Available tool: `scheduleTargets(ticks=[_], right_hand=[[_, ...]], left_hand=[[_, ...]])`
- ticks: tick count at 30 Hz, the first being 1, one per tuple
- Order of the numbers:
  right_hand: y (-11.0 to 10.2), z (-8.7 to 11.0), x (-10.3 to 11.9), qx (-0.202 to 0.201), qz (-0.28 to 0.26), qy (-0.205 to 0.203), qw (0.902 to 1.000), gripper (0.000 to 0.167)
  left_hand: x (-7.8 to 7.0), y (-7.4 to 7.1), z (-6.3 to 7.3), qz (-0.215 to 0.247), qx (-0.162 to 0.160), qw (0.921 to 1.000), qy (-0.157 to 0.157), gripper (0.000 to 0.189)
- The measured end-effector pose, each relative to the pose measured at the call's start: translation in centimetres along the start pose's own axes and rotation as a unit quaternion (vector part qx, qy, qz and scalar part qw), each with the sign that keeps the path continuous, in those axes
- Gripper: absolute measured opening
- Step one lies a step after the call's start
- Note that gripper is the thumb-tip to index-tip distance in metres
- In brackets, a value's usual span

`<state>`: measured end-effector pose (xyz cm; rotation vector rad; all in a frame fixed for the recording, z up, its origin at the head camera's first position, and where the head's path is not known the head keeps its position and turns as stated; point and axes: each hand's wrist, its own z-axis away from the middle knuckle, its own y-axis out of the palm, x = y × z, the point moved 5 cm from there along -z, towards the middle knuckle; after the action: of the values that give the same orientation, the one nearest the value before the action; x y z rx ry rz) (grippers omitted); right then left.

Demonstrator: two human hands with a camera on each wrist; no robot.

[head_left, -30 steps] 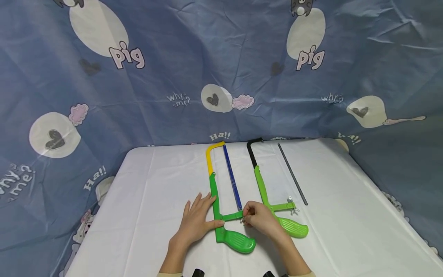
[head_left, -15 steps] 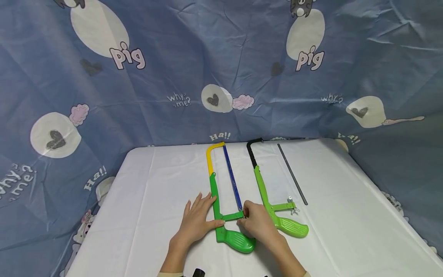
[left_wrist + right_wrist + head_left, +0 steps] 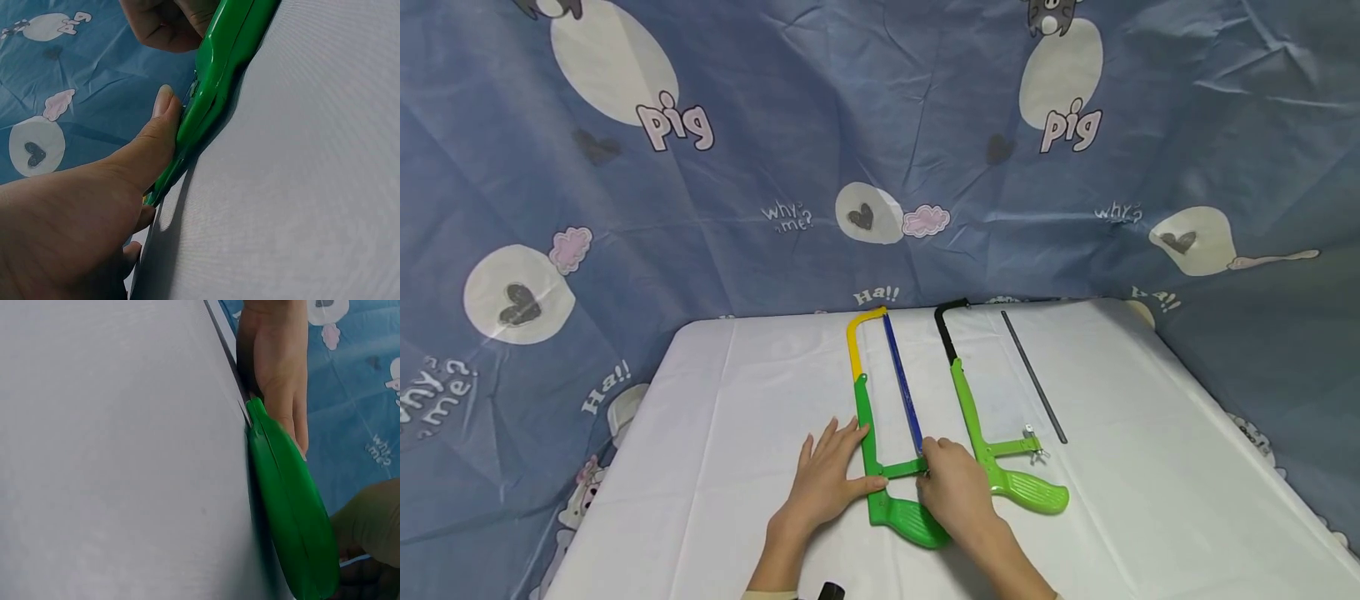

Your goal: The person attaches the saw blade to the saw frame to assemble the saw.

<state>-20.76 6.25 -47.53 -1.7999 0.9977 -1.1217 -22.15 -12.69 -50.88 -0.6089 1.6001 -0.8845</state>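
My left hand [image 3: 822, 479], fingers spread, presses green-and-yellow C-shaped hacksaw frame [image 3: 864, 404]; right hand [image 3: 957, 487] pinches its crossbar [image 3: 902, 469] tip; light pressure risks twisting.

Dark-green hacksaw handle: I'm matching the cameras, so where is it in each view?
Head: dark-green hacksaw handle, bottom centre, partly hidden by the right hand.
Left wrist: handle running off the top edge, right of centre.
Right wrist: handle in the right half, reaching the bottom edge.
Shared landmark: blue printed backdrop.

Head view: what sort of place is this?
Probably a makeshift tabletop workspace: a yellow-and-green hacksaw and a black-and-green hacksaw lie on a white table before a blue printed fabric backdrop.
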Motion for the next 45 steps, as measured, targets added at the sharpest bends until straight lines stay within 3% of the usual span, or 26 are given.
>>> scheduleTargets(ticks=[7,19,34,45], right_hand=[[0.05,0.05,0.42,-0.019,0.047,-0.021,0.9985,0.014],[-0.02,-0.11,0.98,-0.012,0.077,-0.056,0.9954,0.013],[-0.31,-0.52,0.74,0.015,0.051,-0.04,0.9978,0.018],[-0.48,-0.54,0.52,0.023,-0.033,-0.028,0.9988,0.023]], left_hand=[[-0.07,-0.01,0.07,0.0,0.001,1.0,-0.003,0.09],[-0.16,-0.2,0.12,0.003,0.0,1.0,-0.001,0.089],[-0.35,-0.11,-0.02,0.005,0.0,1.0,0.001,0.089],[-0.06,-0.02,0.02,-0.001,0.002,1.0,-0.002,0.089]])
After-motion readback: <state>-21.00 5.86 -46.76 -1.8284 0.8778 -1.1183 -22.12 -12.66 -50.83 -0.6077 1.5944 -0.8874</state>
